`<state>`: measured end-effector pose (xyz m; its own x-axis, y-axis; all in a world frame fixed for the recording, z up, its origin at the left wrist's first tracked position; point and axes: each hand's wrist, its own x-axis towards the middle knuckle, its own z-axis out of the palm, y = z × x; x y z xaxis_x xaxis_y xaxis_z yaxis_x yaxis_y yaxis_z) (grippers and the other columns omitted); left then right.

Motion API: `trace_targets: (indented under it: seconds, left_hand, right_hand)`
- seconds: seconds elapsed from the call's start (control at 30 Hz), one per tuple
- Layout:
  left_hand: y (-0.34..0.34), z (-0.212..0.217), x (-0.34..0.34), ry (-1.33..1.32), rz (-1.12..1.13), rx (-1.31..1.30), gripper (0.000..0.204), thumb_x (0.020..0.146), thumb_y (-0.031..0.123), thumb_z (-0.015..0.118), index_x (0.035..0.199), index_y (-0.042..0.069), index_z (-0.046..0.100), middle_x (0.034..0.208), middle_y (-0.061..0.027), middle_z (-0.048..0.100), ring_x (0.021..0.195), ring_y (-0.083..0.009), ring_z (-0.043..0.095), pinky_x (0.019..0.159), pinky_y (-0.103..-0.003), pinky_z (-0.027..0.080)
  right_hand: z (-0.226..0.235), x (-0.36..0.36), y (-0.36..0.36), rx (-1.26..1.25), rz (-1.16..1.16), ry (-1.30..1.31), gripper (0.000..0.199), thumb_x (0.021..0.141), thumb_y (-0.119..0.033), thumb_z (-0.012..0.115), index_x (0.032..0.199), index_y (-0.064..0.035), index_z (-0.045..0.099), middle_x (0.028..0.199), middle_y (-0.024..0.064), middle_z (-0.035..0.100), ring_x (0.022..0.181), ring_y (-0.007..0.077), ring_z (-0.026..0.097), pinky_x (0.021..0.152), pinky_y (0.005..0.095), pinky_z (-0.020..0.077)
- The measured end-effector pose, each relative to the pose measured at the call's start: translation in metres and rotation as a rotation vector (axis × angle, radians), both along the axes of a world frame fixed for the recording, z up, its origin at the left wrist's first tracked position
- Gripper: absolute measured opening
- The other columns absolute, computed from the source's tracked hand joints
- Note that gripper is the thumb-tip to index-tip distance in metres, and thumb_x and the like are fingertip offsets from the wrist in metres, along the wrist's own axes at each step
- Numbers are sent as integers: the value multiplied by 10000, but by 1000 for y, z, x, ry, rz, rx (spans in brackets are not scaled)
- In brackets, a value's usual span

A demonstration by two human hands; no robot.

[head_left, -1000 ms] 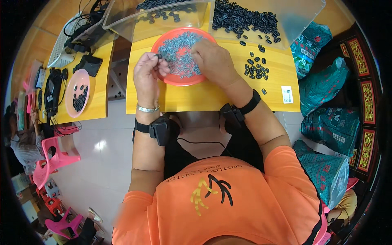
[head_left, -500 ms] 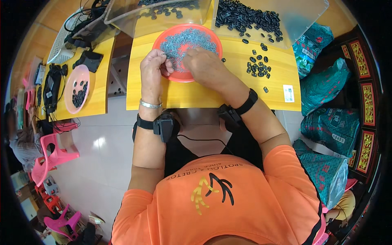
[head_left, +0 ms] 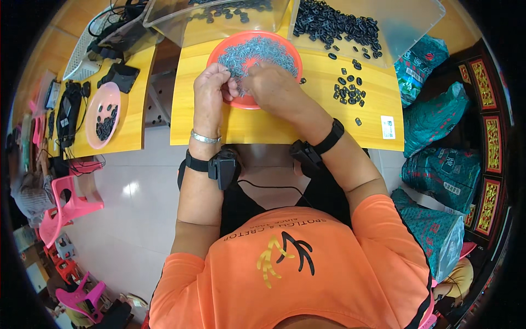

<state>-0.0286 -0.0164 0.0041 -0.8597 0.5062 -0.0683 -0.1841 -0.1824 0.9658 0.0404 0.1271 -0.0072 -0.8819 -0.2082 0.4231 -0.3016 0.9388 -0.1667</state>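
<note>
A round red bowl (head_left: 296, 54) sits near the table's front edge, full of small grey screw-like pieces (head_left: 257, 48). Over its left rim, my left hand (head_left: 211, 86) is closed in a pinch, with a tiny dark bit showing at the fingertips, too small to name. My right hand (head_left: 269, 85) reaches over the bowl's near side with thumb and fingers drawn together among the grey pieces. Whatever those fingers hold is hidden. Just right of the bowl, several small black oval parts (head_left: 350, 92) lie loose on the yellow table (head_left: 318, 118).
Clear plastic bins (head_left: 402, 38) at the back hold heaps of black parts. On a side table at left stand a pink bowl (head_left: 90, 118) with black parts and a white basket (head_left: 78, 61). Stuffed green bags (head_left: 438, 170) line the right. A pink chair (head_left: 71, 204) stands at left.
The view has shifted slightly. Both hands stay at the bowl in nearly the same pose, the left fingers still pinched and the right fingers still among the grey pieces.
</note>
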Motion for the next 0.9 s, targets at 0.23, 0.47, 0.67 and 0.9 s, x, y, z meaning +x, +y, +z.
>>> trace_targets:
  seconds: [0.23, 0.47, 0.67, 0.9]
  left_hand:
    - [-2, 0, -1, 8, -34, -29, 111, 848, 133, 455, 772, 73, 509, 645, -22, 557, 521, -106, 522, 490, -211, 406]
    - [-1, 4, 3, -17, -4, -16, 129, 821, 96, 446, 710, 78, 509, 593, -13, 538, 491, -91, 498, 454, -201, 370]
    - [1, 5, 2, -15, -6, -19, 134, 826, 97, 444, 711, 80, 512, 590, -6, 539, 493, -84, 503, 452, -196, 366]
    - [0, 4, 2, -20, -13, -4, 131, 826, 91, 448, 710, 80, 509, 593, -7, 541, 493, -84, 505, 454, -195, 369]
  right_hand:
    - [-4, -1, 3, 29, -12, -12, 118, 757, -115, 525, 710, -32, 594, 763, 123, 580, 787, 284, 572, 723, 383, 455]
    - [4, -4, 6, -168, -63, -49, 96, 792, -127, 556, 770, -35, 575, 789, 129, 573, 805, 296, 566, 710, 409, 454]
    - [3, -2, 13, -40, 12, -94, 88, 773, -146, 593, 778, -61, 617, 797, 120, 581, 831, 291, 570, 714, 400, 465]
    - [2, -1, 7, 61, -50, -140, 109, 753, -136, 585, 740, -32, 612, 790, 122, 591, 790, 294, 581, 718, 390, 470]
